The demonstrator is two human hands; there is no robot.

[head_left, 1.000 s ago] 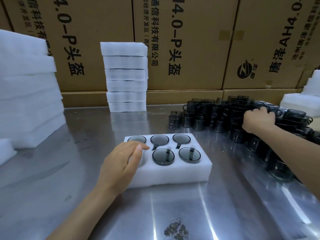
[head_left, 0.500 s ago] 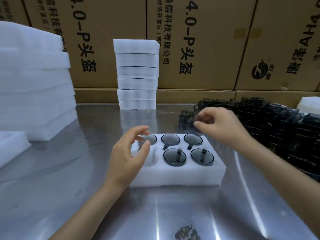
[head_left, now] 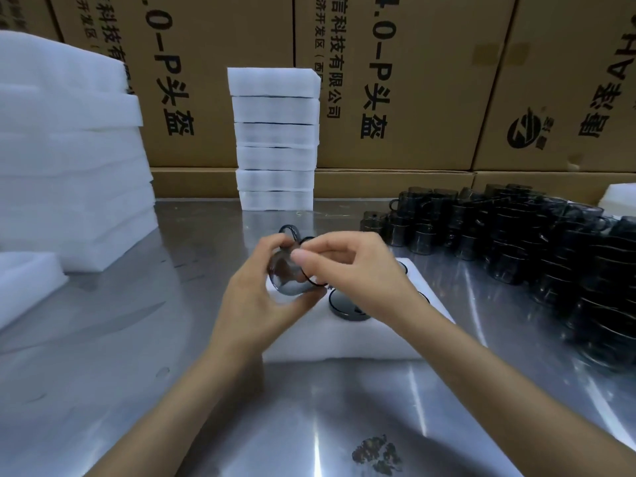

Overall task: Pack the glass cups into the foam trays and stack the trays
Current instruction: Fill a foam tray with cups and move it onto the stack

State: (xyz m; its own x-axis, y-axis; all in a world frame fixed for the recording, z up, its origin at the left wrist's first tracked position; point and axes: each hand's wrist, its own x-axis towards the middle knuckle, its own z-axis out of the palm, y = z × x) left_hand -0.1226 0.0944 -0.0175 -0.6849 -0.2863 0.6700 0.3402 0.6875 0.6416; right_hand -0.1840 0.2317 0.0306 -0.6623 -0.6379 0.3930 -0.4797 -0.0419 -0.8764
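A dark blotch [head_left: 377,454] is seen on the near edge of the steel desk [head_left: 137,356]. Both forearms are extended over the desk and are brought together above the foam tray [head_left: 344,342], which lies flat at the centre. A smoky glass cup [head_left: 289,275] is held tilted above the tray's near-left corner, its base turned toward the camera. The left hand [head_left: 256,297] is curled round the cup from the left and below, thumb under the base. The right hand [head_left: 354,266] is closed on the cup's rim side, fingertips [head_left: 303,259] pinched at the top; the handle appears to loop up behind the fingers, though blur makes this uncertain. One seated cup [head_left: 347,304] is visible in the tray's near row, just under the right hand; the other pockets are mostly hidden by the hands.

To the right, a dense pile of loose cups [head_left: 516,242] is spread on the desk, reaching the right edge. At far centre, a stack of six foam trays [head_left: 275,139] is stood upright. To the left, a larger heap of foam sheets [head_left: 69,160] is stacked, with a single foam piece [head_left: 24,284] lying nearer. Printed cardboard cartons [head_left: 413,80] are lined up behind everything.
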